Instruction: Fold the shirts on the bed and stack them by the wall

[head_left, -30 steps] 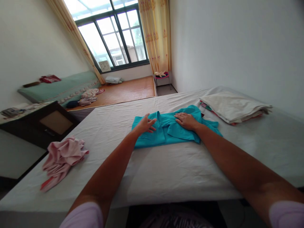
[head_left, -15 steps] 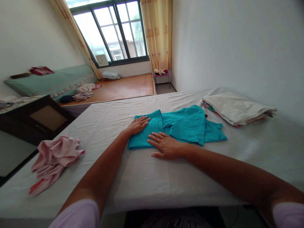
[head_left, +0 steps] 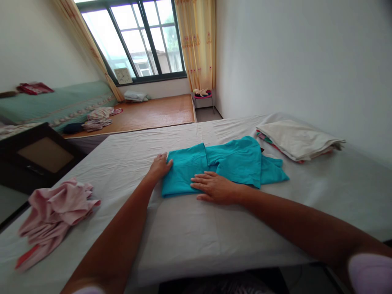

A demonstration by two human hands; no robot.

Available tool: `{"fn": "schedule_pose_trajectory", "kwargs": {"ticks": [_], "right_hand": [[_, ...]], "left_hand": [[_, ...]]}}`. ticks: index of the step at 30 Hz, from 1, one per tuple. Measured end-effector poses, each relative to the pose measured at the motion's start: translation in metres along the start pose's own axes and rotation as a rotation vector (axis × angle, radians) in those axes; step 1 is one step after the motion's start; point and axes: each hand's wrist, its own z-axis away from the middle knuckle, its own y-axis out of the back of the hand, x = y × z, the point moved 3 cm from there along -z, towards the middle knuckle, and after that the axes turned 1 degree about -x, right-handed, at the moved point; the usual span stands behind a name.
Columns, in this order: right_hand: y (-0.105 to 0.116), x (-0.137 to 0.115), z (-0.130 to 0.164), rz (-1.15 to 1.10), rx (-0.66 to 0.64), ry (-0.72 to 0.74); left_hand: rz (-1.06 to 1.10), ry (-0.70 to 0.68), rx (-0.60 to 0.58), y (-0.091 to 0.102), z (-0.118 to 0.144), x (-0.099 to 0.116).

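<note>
the teal shirt (head_left: 220,165) lies mid-bed (head_left: 196,228), long axis left to right. left hand (head_left: 159,166) grips its left edge; right hand (head_left: 216,188) rests flat, open, on its near edge.

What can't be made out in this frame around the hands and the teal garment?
- Head view: the left hand has its fingers curled at the edge of the teal garment; whether they pinch cloth is hidden by the hand itself.
- The cloth under the flat right hand is covered.
- The colored items beneath the folded white stack show only as edges.
- The clock on the sill is too small to read.
</note>
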Motion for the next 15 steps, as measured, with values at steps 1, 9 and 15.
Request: {"fn": "schedule_pose_trajectory", "kwargs": {"ticks": [1,9,15], "right_hand": [[0.008,0.003,0.001,-0.015,0.064,-0.002],[0.082,0.082,0.037,-0.259,0.857,-0.421],[0.091,0.151,0.075,-0.45,1.159,-0.614]], "left_hand": [[0.068,0.048,-0.04,0.005,0.002,-0.001],[0.843,0.123,-0.274,0.02,0.026,0.016],[0.862,0.028,-0.182,0.07,0.025,-0.008]]}}
